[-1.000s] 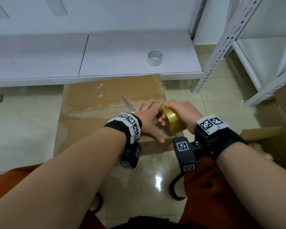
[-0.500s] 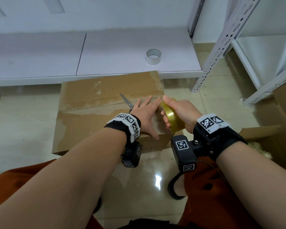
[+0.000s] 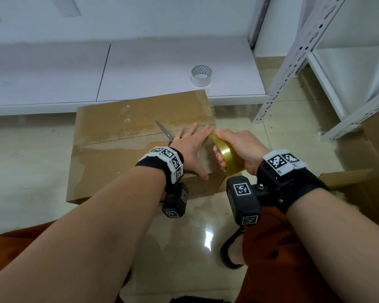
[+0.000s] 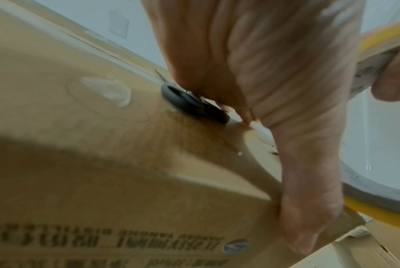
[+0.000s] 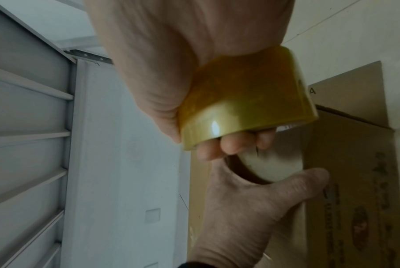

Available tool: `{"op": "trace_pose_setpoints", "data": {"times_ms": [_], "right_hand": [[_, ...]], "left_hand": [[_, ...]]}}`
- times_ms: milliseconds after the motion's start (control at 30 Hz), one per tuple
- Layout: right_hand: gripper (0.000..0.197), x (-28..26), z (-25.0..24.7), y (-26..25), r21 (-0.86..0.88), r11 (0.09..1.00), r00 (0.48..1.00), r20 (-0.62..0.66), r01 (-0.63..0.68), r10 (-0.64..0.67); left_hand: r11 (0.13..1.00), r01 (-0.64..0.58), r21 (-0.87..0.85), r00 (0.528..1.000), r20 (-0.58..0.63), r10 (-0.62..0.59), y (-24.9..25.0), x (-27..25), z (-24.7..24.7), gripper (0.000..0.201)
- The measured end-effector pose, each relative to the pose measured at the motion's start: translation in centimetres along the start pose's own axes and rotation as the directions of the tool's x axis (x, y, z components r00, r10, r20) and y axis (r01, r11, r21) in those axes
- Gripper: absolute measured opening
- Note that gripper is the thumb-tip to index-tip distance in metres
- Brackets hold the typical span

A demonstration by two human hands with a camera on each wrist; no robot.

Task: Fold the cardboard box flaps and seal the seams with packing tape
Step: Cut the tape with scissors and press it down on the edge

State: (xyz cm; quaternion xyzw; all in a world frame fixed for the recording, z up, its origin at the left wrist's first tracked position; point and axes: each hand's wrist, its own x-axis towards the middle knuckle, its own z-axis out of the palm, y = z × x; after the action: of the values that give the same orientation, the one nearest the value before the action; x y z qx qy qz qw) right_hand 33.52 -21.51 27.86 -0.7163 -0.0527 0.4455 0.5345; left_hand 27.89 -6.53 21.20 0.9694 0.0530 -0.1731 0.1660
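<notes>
The floor (image 3: pixel 26 171) is pale glossy tile with a ceiling light glaring off it. A low white platform (image 3: pixel 162 68) runs along the wall, and white slotted metal shelving (image 3: pixel 293 53) stands at the right.

One cardboard box (image 3: pixel 123 154) sits on the floor against the platform, its two top flaps folded shut, glossy tape smeared across the centre seam. A second, open box (image 3: pixel 359 189) pokes in at the right edge.

I count two rolls of tape: a clear one (image 3: pixel 201 75) standing alone on the platform, well apart from the work, and a yellowish one (image 3: pixel 228 154) at the near right corner of the closed box. One pair of scissors (image 3: pixel 165 131) lies on the box top, its dark handles just beside the left hand (image 3: pixel 193 152).

That left hand lies flat with fingers spread, pressing the box top, thumb hooked over the near edge. The right hand (image 3: pixel 239 145) grips the yellowish roll, fingers curled through its core.
</notes>
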Motion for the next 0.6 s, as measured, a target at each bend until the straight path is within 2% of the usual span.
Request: {"op": "trace_pose_setpoints", "data": {"times_ms": [600], "right_hand": [[0.044,-0.23,0.3,0.14,0.005,1.0,0.999,-0.028,-0.029,0.029]], "left_hand": [[1.0,0.016,0.006,1.0,0.003,-0.016,-0.05,0.26,0.01,0.142]]}}
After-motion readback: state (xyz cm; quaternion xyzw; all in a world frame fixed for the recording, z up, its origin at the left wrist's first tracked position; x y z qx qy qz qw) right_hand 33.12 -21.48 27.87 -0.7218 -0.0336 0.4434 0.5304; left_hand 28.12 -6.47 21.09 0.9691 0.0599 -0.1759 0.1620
